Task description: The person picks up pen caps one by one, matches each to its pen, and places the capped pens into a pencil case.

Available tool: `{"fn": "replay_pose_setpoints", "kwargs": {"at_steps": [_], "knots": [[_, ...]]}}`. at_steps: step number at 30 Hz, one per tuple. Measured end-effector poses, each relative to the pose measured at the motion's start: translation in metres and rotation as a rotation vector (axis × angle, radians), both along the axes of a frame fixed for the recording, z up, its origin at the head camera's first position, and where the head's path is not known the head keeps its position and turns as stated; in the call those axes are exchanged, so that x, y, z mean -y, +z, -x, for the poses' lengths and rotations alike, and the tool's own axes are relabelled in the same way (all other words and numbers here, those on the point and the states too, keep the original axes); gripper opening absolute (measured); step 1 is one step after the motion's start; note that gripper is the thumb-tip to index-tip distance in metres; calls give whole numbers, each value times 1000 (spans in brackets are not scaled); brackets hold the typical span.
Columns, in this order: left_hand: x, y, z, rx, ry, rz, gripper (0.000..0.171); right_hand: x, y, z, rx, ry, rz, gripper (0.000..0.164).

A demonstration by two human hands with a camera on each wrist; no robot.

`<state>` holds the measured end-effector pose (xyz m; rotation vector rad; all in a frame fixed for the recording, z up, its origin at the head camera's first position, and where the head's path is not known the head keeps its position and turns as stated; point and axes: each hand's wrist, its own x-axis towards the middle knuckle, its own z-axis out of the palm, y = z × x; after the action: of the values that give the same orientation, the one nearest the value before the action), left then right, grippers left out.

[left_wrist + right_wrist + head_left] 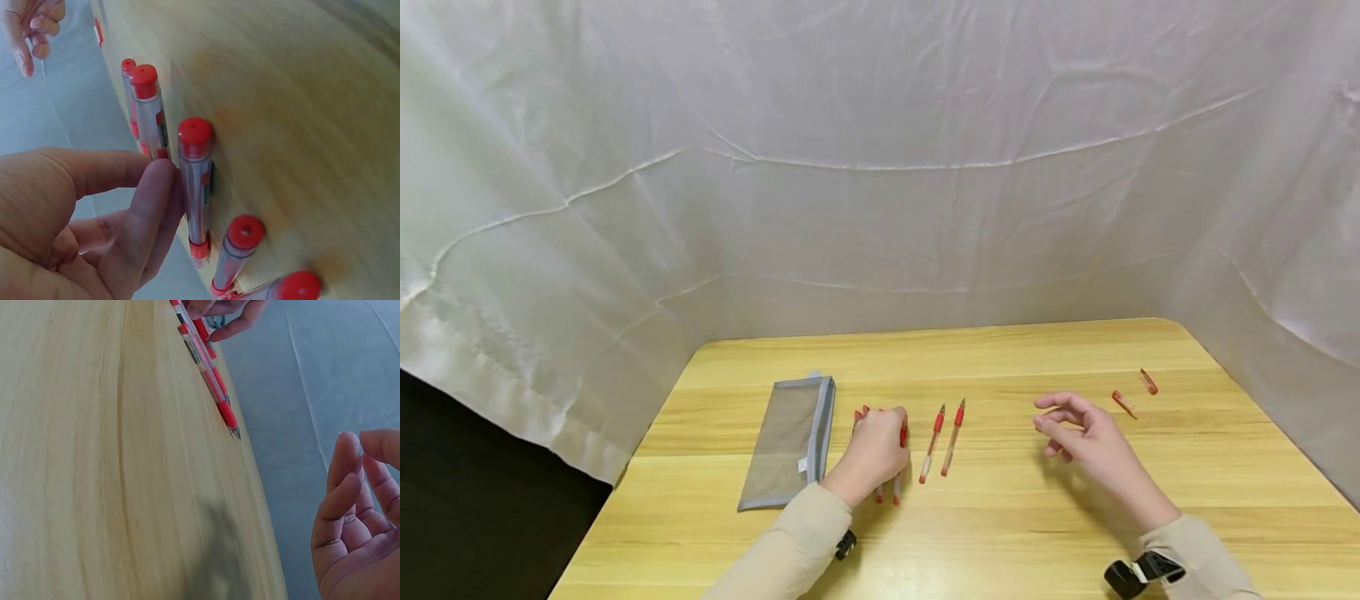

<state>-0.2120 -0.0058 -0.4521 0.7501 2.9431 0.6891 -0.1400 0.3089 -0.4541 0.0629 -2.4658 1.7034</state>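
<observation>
My left hand (876,446) is over red-and-clear pens beside the pouch. Its thumb and fingers (150,194) come together at a capped red pen (195,181), partly hidden under the hand in the head view. Two uncapped red pens (932,446) lie just to the right, their tips pointing away from me. More red pens (244,234) lie on the left hand's other side. My right hand (1093,442) hovers above the table with loosely bent fingers, holding nothing. Near it lie two red pen caps (1124,404).
A grey mesh zip pouch (778,446) lies to the left, its zip side toward the pens. The wooden table (1000,533) has rounded far corners. Pale cloth (925,225) hangs behind it and along both sides.
</observation>
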Motion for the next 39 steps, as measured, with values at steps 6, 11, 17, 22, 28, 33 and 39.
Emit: {"fn": "replay_pose_setpoints", "kwargs": {"at_steps": [6, 11, 17, 22, 28, 33, 39], "knots": [[-1, -1, 2, -34, -2, 8, 19, -4, -1, -1, -25, -15, -10, 29], [-1, -3, 3, -96, 3, 22, 18, -7, -2, -1, -37, -21, -13, 24], [-1, -3, 2, -127, 12, 29, 19, -10, -1, -3, -41, -31, -19, 22], [-2, -3, 3, -120, 25, 47, 25, -11, 0, -4, -32, -50, -21, 33], [-2, -4, 5, -84, 42, 59, 22, -13, 0, -4, -34, -48, -22, 27], [-1, -4, 6, -66, 51, 60, 21, -14, 1, -4, -38, -45, -21, 26], [0, -3, 7, -73, 53, 83, 24, -16, 2, -4, -41, -46, -32, 27]]}}
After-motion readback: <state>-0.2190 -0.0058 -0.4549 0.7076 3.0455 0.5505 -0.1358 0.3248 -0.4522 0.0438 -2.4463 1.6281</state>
